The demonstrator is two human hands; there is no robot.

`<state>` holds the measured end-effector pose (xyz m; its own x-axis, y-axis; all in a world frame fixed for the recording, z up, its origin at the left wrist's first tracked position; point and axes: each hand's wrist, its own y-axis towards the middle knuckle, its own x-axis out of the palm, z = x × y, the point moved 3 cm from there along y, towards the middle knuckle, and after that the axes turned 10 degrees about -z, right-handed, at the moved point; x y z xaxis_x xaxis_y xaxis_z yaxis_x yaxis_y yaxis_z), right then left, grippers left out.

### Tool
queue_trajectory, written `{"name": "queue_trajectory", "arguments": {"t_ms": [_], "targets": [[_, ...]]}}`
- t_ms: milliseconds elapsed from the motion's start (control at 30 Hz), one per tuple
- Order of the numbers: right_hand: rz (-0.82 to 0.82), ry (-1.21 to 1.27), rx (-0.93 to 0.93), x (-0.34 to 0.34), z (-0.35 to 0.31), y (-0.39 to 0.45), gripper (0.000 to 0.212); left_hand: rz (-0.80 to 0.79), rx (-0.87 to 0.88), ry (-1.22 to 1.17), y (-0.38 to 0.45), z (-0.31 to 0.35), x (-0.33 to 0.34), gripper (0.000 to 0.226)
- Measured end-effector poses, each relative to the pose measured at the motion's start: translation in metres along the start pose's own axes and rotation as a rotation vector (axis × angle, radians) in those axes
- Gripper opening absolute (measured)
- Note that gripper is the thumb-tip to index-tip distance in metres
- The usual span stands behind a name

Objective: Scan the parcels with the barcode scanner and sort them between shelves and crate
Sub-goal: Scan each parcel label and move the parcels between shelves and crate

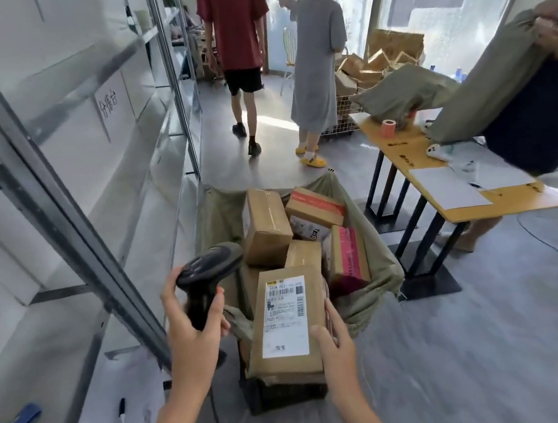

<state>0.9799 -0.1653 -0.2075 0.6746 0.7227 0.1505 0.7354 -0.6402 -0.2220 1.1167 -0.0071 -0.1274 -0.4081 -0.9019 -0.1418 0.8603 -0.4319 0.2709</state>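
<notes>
My left hand (193, 327) grips a black barcode scanner (208, 270) by its handle, its head pointing right, just left of a parcel. My right hand (332, 340) holds that cardboard parcel (287, 320) by its near right edge, its white barcode label facing up. The parcel rests over the near end of a black crate (283, 397) lined with a green sack (376, 270). Several other cardboard parcels (265, 226) lie piled inside the crate. Grey metal shelves (64, 213) run along the left.
A yellow table (497, 202) with papers, a tape roll and a green sack stands at right, where another person handles a sack. Two people stand in the aisle ahead. A pen (122, 417) and a blue object (22, 419) lie on the low shelf at left.
</notes>
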Motion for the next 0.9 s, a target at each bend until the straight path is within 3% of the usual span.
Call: {"name": "queue_trajectory", "arguments": {"t_ms": [167,367,433,600,800,900], "targets": [[0.001,-0.175,-0.057,0.059,-0.014,0.088,0.068,-0.052,-0.03,0.011,0.058,-0.031,-0.01,0.064],[0.018,-1.006,0.092,0.093,0.008,0.164,0.076,-0.136,-0.049,-0.01,0.116,-0.058,-0.017,0.062],[0.028,-1.164,0.098,0.082,0.023,0.169,0.077,-0.159,-0.077,-0.024,0.13,-0.068,-0.017,0.063],[0.15,-1.297,0.116,0.067,0.034,0.184,0.079,-0.247,-0.137,-0.025,0.155,-0.089,-0.005,0.065],[-0.028,-1.394,0.146,0.083,0.059,0.221,0.076,-0.345,-0.179,0.03,0.168,-0.106,0.008,0.064],[-0.022,-1.344,0.181,0.088,0.068,0.223,0.074,-0.344,-0.186,0.022,0.172,-0.108,0.009,0.065]]}}
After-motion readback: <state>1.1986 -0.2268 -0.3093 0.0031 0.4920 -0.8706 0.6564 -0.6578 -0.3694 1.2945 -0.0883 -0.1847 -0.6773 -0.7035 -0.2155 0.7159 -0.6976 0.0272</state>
